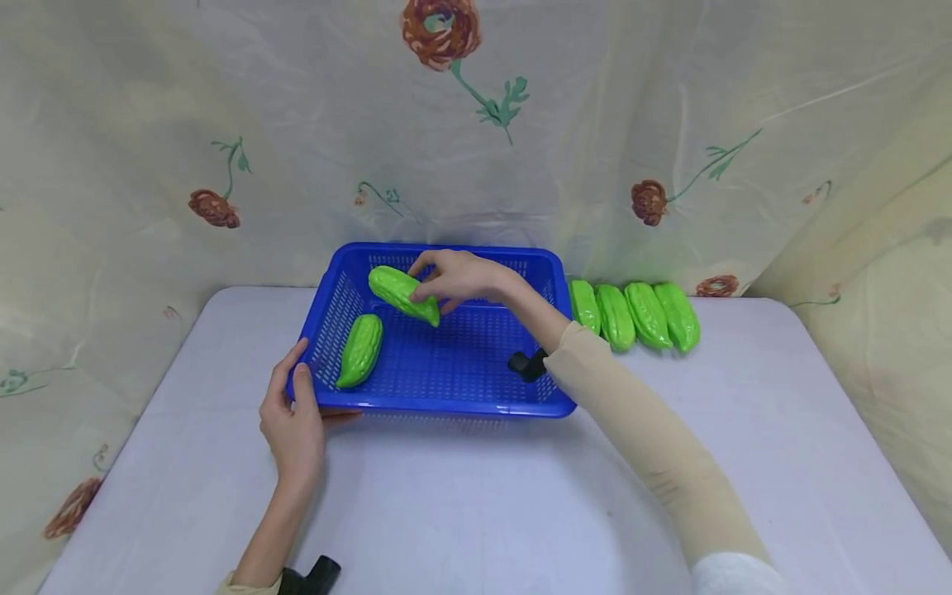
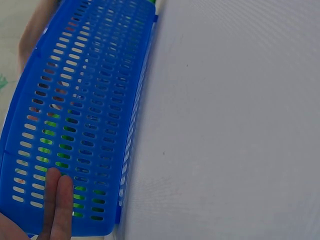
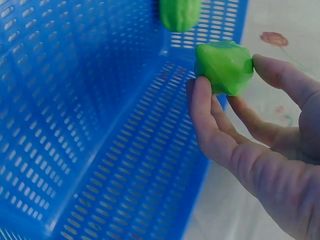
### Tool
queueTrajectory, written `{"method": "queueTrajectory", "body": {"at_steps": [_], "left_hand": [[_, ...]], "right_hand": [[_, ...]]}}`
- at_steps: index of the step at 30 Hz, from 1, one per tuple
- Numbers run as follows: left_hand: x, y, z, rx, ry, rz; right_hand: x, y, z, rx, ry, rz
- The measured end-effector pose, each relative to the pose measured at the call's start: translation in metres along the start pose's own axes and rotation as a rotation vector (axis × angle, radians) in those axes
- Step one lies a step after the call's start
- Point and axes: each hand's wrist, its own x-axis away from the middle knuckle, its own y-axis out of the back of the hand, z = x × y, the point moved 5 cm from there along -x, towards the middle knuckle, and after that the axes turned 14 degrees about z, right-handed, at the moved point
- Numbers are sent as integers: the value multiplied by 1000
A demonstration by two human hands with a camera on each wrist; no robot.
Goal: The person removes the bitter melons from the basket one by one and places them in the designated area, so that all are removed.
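A blue plastic basket (image 1: 446,408) with slotted walls stands near the back of the table. My right hand (image 1: 467,276) is over its far left part, holding a bright green bitter melon (image 1: 394,287) between thumb and fingers. In the right wrist view, the melon's end (image 3: 225,69) points at the camera, fingertips around it. Another bitter melon (image 1: 361,351) lies in the basket along the left side. My left hand (image 1: 294,434) grips the near left corner, thumb at the rim. Two left fingers (image 2: 62,205) press flat against the outer wall in the left wrist view.
Several more bitter melons (image 1: 647,316) lie in a row on the white table (image 1: 476,512), right of the basket. A flower-patterned curtain (image 1: 312,124) hangs close behind the basket and along both sides.
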Motion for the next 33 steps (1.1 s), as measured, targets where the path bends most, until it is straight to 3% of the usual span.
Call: {"method": "queueTrajectory", "body": {"at_steps": [7, 15, 23, 33], "left_hand": [[0, 2, -1, -4, 11, -10], [1, 0, -1, -11, 7, -7], [0, -2, -2, 17, -3, 8], [2, -1, -2, -30, 15, -6]], "right_hand": [[25, 7, 9, -11, 57, -14], [52, 13, 1, -26, 104, -52], [89, 13, -21, -21, 115, -83], [128, 28, -66, -175, 120, -125]]}}
